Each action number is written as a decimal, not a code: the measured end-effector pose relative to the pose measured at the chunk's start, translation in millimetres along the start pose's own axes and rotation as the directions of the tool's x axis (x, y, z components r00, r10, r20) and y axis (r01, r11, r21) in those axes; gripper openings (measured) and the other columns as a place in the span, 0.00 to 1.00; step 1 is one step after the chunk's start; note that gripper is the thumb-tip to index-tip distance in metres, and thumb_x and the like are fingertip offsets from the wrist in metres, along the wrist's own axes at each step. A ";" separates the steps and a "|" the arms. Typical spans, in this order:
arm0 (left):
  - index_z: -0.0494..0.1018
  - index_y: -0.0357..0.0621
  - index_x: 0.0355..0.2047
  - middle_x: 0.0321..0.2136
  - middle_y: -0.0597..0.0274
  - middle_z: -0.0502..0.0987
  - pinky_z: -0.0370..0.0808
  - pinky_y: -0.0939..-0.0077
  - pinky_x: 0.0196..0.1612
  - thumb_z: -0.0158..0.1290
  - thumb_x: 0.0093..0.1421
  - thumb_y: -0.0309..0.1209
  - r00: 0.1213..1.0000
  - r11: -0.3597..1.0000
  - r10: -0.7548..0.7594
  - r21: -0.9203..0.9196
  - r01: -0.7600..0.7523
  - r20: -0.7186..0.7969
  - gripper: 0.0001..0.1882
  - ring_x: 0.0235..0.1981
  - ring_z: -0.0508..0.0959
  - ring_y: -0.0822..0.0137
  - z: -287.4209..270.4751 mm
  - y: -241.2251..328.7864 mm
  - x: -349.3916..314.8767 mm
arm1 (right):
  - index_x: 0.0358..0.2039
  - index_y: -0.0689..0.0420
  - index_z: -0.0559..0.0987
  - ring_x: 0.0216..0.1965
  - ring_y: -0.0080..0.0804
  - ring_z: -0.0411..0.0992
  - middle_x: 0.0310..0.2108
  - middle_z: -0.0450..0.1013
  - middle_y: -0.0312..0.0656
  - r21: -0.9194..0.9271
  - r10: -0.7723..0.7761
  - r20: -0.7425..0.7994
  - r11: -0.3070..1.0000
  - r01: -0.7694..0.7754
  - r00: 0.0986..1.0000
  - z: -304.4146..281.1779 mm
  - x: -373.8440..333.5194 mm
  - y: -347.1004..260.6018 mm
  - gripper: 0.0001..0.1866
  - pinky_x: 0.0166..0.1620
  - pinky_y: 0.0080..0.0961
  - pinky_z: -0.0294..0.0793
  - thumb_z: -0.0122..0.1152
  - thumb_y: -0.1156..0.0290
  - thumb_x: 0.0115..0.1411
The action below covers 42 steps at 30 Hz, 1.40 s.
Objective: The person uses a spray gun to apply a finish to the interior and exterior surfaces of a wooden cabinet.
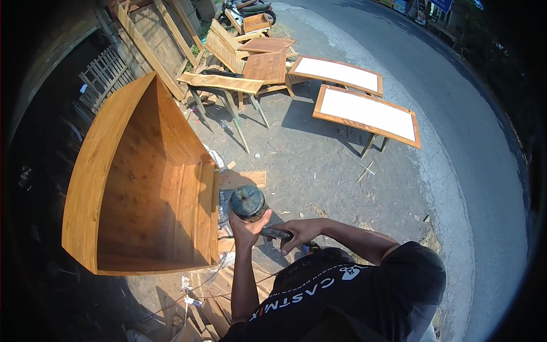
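My left hand (248,228) is wrapped round the side of a dark round cup (248,200) with a stained lid. It looks like the cup of a spray gun. Just to the right, my right hand (300,233) has its fingers closed about a dark handle or hose end (276,232) that runs toward the cup. Where the two parts join is hidden by my hands. To the left lies a big varnished wooden cabinet (85,188), its open side facing me, with a stepped inner ledge; my hands are apart from it.
Two framed panels with white faces (367,112) rest on stands at the back right. A plank (228,83) spans trestles farther back, near stacked brown boards (265,66) and a parked motorcycle (249,8). Wood scraps (211,310) litter the ground below. A road (484,171) runs along the right.
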<state>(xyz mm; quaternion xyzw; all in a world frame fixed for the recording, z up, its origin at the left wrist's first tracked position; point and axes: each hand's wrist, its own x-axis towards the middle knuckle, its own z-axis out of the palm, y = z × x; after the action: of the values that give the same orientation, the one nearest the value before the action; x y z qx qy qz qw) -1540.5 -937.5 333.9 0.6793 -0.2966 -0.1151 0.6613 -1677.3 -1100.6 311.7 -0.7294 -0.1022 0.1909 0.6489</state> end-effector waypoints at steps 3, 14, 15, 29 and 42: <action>0.69 0.36 0.51 0.40 0.59 0.80 0.79 0.71 0.46 0.76 0.44 0.28 0.998 0.998 0.061 0.012 -0.061 -0.015 0.36 0.39 0.81 0.68 17.1 12.9 1.4 | 0.59 0.59 0.74 0.57 0.37 0.73 0.56 0.74 0.44 0.367 0.109 -0.070 0.927 -0.075 0.992 -30.2 -21.7 -0.1 0.34 0.62 0.41 0.69 0.63 0.44 0.66; 0.66 0.36 0.59 0.46 0.51 0.80 0.79 0.66 0.51 0.79 0.40 0.32 0.997 0.985 0.077 0.158 -0.071 -0.030 0.47 0.46 0.82 0.62 56.0 24.5 0.1 | 0.39 0.61 0.81 0.39 0.19 0.71 0.35 0.76 0.30 0.307 0.082 -0.386 0.951 0.044 0.919 -24.0 28.3 53.3 0.08 0.45 0.26 0.73 0.56 0.73 0.71; 0.66 0.38 0.60 0.48 0.50 0.80 0.80 0.63 0.52 0.79 0.39 0.34 0.991 0.973 0.124 0.200 -0.112 -0.047 0.49 0.47 0.82 0.60 57.9 25.6 -2.6 | 0.38 0.63 0.82 0.39 0.20 0.73 0.34 0.78 0.32 0.372 0.102 -0.413 0.926 0.066 0.905 -22.4 25.8 51.3 0.07 0.43 0.26 0.75 0.56 0.76 0.70; 0.66 0.39 0.62 0.53 0.46 0.78 0.77 0.60 0.58 0.78 0.34 0.32 0.985 0.966 0.154 0.221 -0.133 -0.080 0.53 0.56 0.80 0.50 65.9 27.7 -39.0 | 0.62 0.61 0.72 0.58 0.31 0.71 0.58 0.73 0.43 0.412 0.190 -0.370 0.911 -0.023 0.909 0.3 -7.7 39.7 0.26 0.61 0.31 0.71 0.65 0.70 0.64; 0.65 0.40 0.62 0.50 0.47 0.79 0.77 0.61 0.57 0.79 0.36 0.39 0.984 0.968 0.155 0.210 -0.136 -0.082 0.53 0.53 0.81 0.53 73.1 18.2 -31.7 | 0.59 0.61 0.74 0.51 0.28 0.74 0.50 0.76 0.41 0.396 0.374 -0.307 0.886 -0.240 0.875 -14.9 -17.5 52.2 0.21 0.51 0.29 0.77 0.61 0.70 0.68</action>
<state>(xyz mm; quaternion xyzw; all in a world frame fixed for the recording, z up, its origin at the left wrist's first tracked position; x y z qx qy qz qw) -1610.5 -979.7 336.8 0.7245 -0.3234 -0.0021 0.6087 -1692.2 -1128.2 264.1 -0.6335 0.1780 0.1649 0.7348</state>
